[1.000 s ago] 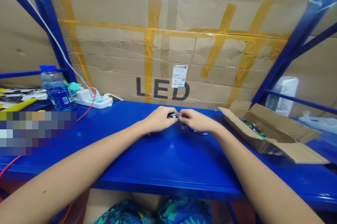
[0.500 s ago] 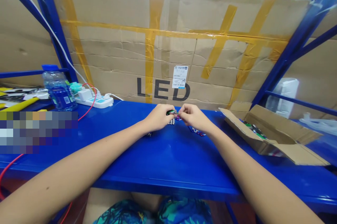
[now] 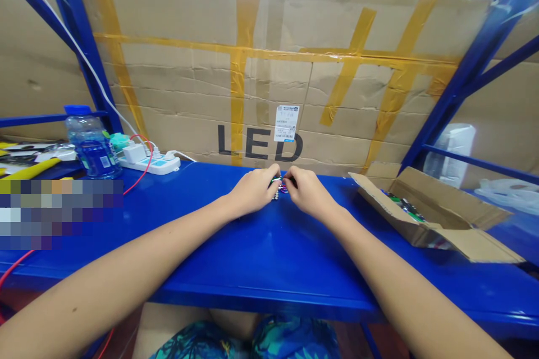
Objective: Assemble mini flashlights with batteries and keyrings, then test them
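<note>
My left hand [image 3: 255,187] is closed on a small green circuit board [image 3: 276,179], mostly covered by its fingers. Facing it, my right hand [image 3: 306,187] is in a pinch beside the board; what its fingertips hold is too small to make out. Thin red, white and blue wires [image 3: 284,188] show in the narrow gap between both hands. Below my left fingertips, a cluster of small silvery round pieces [image 3: 275,196] is partly hidden. Both hands are just above the far part of the blue tabletop [image 3: 269,252].
An opened cardboard box [image 3: 442,216] with green circuit boards [image 3: 406,207] inside stands at the right. On the left are a clear bottle with a blue cap [image 3: 90,142], a white power strip [image 3: 158,164] and a red cable [image 3: 141,179]. A large cardboard panel [image 3: 189,89] stands behind.
My right hand has shifted slightly and its fingers have closed in more. Coloured wires that showed under my right wrist are out of sight now. My left hand has barely moved.
</note>
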The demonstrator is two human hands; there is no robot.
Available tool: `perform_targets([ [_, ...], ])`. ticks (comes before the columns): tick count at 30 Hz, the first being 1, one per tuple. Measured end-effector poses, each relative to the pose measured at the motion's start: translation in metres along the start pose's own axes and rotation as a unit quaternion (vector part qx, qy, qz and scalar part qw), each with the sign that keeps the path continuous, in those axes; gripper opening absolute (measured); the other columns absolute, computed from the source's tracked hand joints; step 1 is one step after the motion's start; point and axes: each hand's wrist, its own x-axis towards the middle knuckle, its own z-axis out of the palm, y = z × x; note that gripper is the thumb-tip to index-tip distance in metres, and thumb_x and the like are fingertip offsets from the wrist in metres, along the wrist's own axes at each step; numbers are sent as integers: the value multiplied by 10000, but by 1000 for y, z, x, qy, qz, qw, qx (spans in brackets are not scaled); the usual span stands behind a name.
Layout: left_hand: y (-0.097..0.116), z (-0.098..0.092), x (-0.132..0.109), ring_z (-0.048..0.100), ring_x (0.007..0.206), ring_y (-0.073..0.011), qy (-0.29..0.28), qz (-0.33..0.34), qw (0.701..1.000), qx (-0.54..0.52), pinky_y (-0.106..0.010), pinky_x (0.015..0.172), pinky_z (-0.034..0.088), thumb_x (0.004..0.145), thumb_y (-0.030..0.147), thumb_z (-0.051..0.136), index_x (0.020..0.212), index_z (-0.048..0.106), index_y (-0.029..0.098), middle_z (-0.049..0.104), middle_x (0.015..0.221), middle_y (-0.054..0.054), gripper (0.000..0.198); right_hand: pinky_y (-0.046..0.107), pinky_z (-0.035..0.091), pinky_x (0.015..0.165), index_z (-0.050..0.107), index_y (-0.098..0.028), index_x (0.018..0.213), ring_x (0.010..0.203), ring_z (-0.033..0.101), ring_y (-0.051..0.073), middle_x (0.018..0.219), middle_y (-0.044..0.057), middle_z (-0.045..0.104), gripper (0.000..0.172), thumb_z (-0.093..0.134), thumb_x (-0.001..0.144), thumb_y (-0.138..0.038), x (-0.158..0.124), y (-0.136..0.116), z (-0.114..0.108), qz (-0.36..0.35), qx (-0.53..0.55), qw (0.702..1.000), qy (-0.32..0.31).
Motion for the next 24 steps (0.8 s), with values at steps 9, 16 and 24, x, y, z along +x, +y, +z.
perform_targets([
  [9, 12, -3, -2, 667, 827, -277, -18, -3, 992, 126, -355, 683, 467, 948, 245, 383, 984, 531, 189, 688, 880, -103, 162, 301, 383, 678, 550, -150, 871, 801, 614, 222, 879, 130, 669, 137, 427, 912, -107, -2, -2, 3, -17, -106, 994, -26],
  [16, 11, -4, 0, 668, 831, -263, -1, -35, 990, 136, -343, 688, 466, 937, 239, 406, 989, 545, 195, 691, 891, -94, 156, 305, 396, 690, 552, -155, 855, 800, 617, 221, 876, 125, 672, 148, 424, 913, -109, -1, -8, -1, -16, -77, 997, -7],
  [24, -23, 6, 9, 635, 883, -208, 36, -74, 987, -135, -333, 789, 477, 815, 261, 608, 1006, 600, 197, 689, 955, -53, 202, 279, 472, 589, 561, -170, 899, 588, 590, 148, 641, 3, 608, 116, 447, 902, -151, 9, 25, 5, 118, 264, 957, -30],
])
